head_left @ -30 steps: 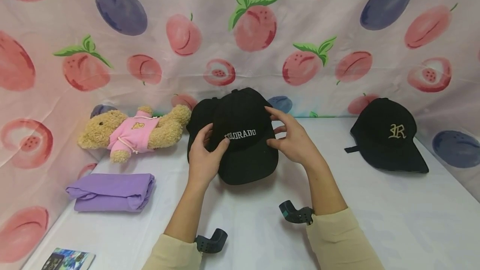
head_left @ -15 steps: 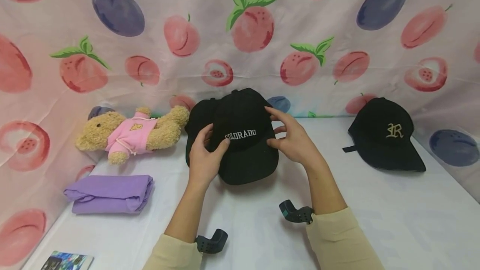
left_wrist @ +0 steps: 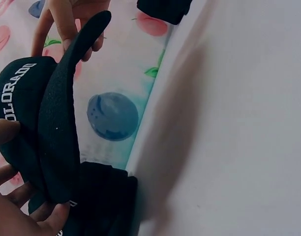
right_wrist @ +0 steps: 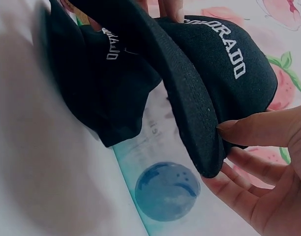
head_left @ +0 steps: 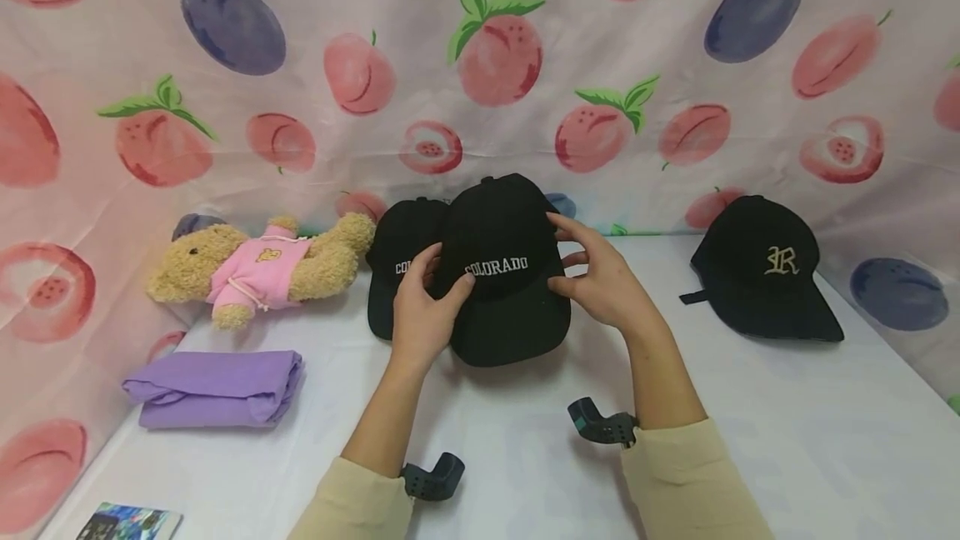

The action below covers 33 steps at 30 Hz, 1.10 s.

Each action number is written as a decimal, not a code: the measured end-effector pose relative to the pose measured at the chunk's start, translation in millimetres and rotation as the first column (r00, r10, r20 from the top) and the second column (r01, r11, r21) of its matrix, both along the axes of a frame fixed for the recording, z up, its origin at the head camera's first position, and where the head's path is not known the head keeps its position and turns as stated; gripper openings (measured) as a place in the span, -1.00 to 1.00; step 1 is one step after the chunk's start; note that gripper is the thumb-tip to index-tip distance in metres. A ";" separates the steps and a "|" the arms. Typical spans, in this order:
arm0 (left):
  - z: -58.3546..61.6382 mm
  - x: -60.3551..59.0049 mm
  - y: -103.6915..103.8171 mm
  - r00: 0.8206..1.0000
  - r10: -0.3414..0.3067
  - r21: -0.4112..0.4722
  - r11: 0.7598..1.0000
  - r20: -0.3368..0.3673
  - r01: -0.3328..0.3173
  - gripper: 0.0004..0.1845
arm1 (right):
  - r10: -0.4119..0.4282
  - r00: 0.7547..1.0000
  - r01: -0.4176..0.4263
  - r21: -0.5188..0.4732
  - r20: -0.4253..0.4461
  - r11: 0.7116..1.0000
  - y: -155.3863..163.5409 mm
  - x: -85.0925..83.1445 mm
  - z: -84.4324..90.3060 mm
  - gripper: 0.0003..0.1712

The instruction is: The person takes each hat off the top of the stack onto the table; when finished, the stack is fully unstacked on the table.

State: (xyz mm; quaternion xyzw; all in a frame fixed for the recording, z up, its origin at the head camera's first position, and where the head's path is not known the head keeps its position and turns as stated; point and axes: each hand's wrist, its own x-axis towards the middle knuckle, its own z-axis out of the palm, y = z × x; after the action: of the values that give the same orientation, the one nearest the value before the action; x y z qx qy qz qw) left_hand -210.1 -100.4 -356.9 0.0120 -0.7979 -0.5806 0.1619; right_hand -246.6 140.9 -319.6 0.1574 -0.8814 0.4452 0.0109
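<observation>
Both hands hold a black baseball cap with white COLORADO lettering, its brim toward the person. At the cap's left side, the left hand has its thumb on the front near the first letters and its fingers behind the edge. On the right side, the right hand pinches the cap between thumb and fingers. In the right wrist view the held cap is off the table, tilted. Behind it to the left sits a second black COLORADO cap, partly hidden by the held cap and the left hand.
A black cap with a gold letter R stands at the right. At the left lie a teddy bear in a pink top, a folded purple cloth and a small colourful booklet. A fruit-print curtain hangs behind the white table.
The held cap and both hands have shifted slightly right, uncovering more of the second cap and the start of its lettering. The head view has turned a little.
</observation>
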 end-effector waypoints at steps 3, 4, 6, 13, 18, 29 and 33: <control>2.7 -0.1 1.8 1.000 0.003 -0.003 1.000 -0.004 -0.003 -0.33 | -0.006 1.000 0.006 -0.011 0.001 1.000 1.0 0.8 1.2 0.02; 3.0 -0.1 2.2 1.000 0.004 -0.003 1.000 -0.003 -0.004 -0.33 | -0.008 1.000 0.008 -0.014 0.002 1.000 1.2 1.1 1.4 0.02; 3.8 0.0 3.2 1.000 0.006 0.001 1.000 -0.006 -0.006 -0.34 | -0.010 1.000 0.010 -0.015 0.004 1.000 1.6 1.7 1.9 0.01; 5.8 -1.1 7.0 1.000 0.006 0.006 1.000 -0.011 -0.006 -0.34 | -0.029 1.000 0.028 -0.009 -0.006 1.000 5.4 2.6 3.8 0.00; 7.2 -2.6 10.5 1.000 0.006 0.006 1.000 -0.022 -0.006 -0.33 | -0.031 0.999 0.031 -0.022 -0.012 0.999 9.0 4.1 5.6 0.00; 10.1 -6.4 21.3 0.999 -0.006 0.019 1.000 -0.041 0.007 -0.34 | -0.053 0.998 0.052 -0.031 -0.015 0.998 18.1 5.3 8.3 0.01; 10.8 -8.7 25.4 0.998 -0.003 0.014 1.000 -0.062 0.004 -0.35 | -0.068 0.998 0.067 -0.033 -0.004 0.997 21.4 5.6 8.8 0.01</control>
State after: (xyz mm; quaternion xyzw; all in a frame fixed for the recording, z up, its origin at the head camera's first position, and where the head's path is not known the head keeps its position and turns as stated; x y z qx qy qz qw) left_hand -218.8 -75.0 -346.2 -0.0064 -0.7884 -0.5865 0.1854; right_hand -241.0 162.4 -310.8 0.1285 -0.8789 0.4584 0.0307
